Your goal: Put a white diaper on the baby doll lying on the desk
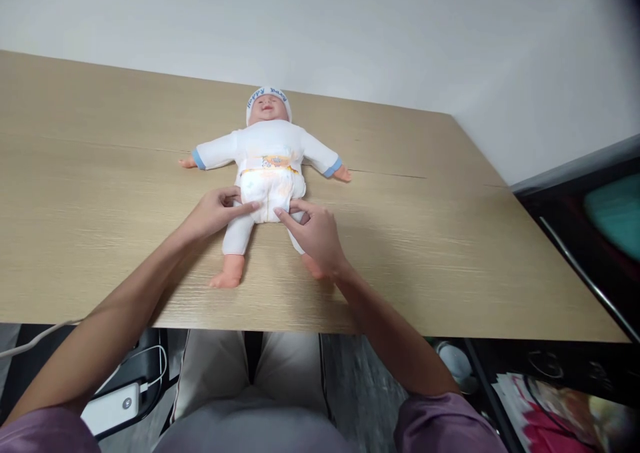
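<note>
A baby doll (267, 147) in a white suit and cap lies face up on the wooden table (450, 253), arms spread, feet towards me. It wears a white diaper (271, 189) with a coloured waistband. My left hand (215, 211) rests at the doll's left-side thigh, its fingertips pressing the diaper's lower edge. My right hand (313, 231) lies over the other leg, index finger and thumb touching the diaper's bottom edge. Both hands pinch or press the diaper at the crotch; that leg is partly hidden under my right hand.
A white wall runs behind the table. A dark shelf with a teal object (615, 213) stands at the right. Below the table's front edge are a white power bank with cable (113, 406) and magazines (540, 399).
</note>
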A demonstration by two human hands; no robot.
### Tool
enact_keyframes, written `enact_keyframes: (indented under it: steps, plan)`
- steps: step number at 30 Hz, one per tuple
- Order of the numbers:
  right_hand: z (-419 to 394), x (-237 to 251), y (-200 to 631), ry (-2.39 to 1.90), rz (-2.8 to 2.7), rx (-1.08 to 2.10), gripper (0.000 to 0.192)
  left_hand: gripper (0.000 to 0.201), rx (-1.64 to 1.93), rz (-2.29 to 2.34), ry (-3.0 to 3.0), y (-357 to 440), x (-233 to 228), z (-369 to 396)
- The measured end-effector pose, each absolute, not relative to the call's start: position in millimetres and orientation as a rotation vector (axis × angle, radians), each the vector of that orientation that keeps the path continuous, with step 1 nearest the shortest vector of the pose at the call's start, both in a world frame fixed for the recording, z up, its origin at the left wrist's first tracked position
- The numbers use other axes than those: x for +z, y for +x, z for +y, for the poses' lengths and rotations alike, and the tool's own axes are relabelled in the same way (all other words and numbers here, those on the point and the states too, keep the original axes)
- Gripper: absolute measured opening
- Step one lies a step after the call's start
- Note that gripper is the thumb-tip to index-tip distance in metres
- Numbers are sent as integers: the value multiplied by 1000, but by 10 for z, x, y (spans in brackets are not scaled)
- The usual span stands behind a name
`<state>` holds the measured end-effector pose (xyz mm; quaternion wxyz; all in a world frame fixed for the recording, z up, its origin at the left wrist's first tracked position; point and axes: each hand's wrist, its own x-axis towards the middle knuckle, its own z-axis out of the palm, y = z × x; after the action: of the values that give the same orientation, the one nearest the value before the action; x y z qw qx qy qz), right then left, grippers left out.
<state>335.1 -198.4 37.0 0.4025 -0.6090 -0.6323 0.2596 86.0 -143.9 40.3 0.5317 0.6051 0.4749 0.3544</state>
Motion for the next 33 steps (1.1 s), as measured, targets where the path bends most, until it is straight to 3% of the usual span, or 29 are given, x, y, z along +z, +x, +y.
enact_keyframes:
  steps: [5,9,15,19,28,33]
  plan:
    - [-1956,364,3365,-1514,-1528,819,45,64,766,1013,1193,844,476,-1375]
    - [-1977,360,3373,-1521,-1567,747,48,63,804,1016,1191,854,460,-1384]
    - [-1964,278,3390,-1469,-1640,418,27,63,838,1005,1206,856,397,-1371]
    - [-1886,174,3419,-1464,-1643,434,24,64,875,996,1235,888,395,-1375]
    - [-2082,247,3686,-1413,-1709,604,37,55,808,1122,1529,655,482,-1441]
    - [-1587,371,4058,-1436,-1780,221,46,42,1009,1439,1979,416,490,-1041]
